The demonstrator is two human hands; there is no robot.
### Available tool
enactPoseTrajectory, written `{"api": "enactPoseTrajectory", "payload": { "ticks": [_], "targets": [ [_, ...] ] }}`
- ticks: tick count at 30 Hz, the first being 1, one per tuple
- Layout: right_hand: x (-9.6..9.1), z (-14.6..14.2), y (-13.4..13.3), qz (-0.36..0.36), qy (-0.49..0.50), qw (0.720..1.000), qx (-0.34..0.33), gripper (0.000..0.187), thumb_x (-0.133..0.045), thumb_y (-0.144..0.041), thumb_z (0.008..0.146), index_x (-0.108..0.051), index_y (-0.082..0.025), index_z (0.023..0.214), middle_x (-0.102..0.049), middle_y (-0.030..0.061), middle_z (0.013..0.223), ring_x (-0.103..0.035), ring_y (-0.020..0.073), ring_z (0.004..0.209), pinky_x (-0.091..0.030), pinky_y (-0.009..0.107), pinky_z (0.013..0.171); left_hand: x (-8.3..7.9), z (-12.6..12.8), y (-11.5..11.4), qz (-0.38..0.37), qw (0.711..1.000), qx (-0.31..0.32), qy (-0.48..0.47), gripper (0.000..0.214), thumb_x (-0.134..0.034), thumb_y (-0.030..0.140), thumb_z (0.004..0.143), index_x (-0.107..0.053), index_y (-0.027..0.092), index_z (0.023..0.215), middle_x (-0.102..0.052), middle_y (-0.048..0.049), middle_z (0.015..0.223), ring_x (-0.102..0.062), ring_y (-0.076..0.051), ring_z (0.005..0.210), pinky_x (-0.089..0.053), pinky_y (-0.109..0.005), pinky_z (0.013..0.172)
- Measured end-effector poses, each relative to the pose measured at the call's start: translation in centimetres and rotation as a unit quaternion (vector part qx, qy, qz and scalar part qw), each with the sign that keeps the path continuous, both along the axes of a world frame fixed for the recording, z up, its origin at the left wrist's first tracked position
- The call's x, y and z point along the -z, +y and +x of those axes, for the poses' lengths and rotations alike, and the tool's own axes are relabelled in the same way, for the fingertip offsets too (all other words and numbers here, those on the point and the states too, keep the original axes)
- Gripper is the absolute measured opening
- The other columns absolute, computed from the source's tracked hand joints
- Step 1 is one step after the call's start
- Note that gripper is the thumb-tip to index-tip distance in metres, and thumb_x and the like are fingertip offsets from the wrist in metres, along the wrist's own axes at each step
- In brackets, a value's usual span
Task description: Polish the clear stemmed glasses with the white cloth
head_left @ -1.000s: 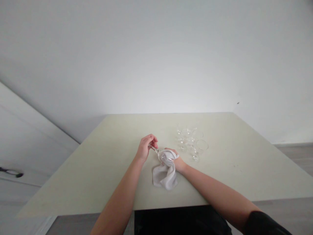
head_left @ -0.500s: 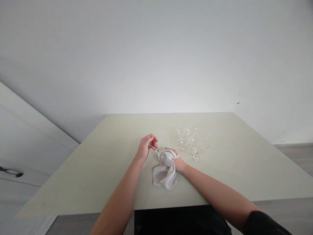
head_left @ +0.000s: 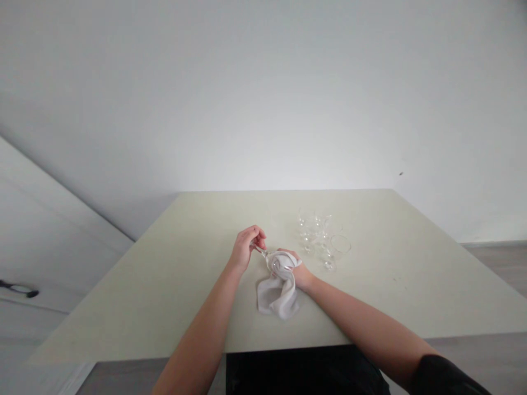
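Observation:
Tilted on its side between my hands is a clear stemmed glass (head_left: 267,260). My left hand (head_left: 247,246) is closed on its stem end, fingertips pinched together. A white cloth (head_left: 284,291) wraps round the bowl and partly goes into it, its loose end hanging toward the front edge of the table. My right hand (head_left: 301,271) is closed round the cloth and the bowl; most of its fingers are hidden by the cloth. Right of my hands stand several clear stemmed glasses (head_left: 316,227), grouped closely. One glass with a wide rim (head_left: 341,244) is nearest on that side.
The pale table (head_left: 197,230) reaches back to a plain grey-white wall (head_left: 288,99). To the left is a white panelled door or cabinet front (head_left: 49,219) with a dark handle (head_left: 18,288). Grey flooring (head_left: 123,377) shows beyond the table's edges.

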State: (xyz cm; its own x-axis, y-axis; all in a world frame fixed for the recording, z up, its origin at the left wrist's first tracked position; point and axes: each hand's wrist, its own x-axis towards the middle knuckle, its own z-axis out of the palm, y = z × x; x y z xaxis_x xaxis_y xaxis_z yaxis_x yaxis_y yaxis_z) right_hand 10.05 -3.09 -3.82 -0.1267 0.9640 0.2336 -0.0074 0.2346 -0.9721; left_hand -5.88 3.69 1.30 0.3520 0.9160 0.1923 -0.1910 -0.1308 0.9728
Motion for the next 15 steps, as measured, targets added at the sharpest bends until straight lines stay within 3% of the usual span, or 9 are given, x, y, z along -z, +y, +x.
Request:
{"api": "enactPoseTrajectory", "payload": {
  "ticks": [15],
  "targets": [
    [-0.18, 0.03, -0.11, 0.009, 0.003, 1.0, -0.001, 0.027, -0.077, -0.03, 0.061, -0.053, -0.019, 0.062, -0.054, -0.0027, 0.059, -0.045, 0.0117, 0.056, -0.04, 0.024, 0.052, -0.08, 0.02, -0.11, 0.001, 1.0, 0.005, -0.011, 0.028, -0.054, 0.039, 0.083, -0.062, 0.015, 0.07, -0.058, -0.0002, 0.053, -0.053, -0.012, 0.05, -0.04, -0.023, 0.051]
  ]
}}
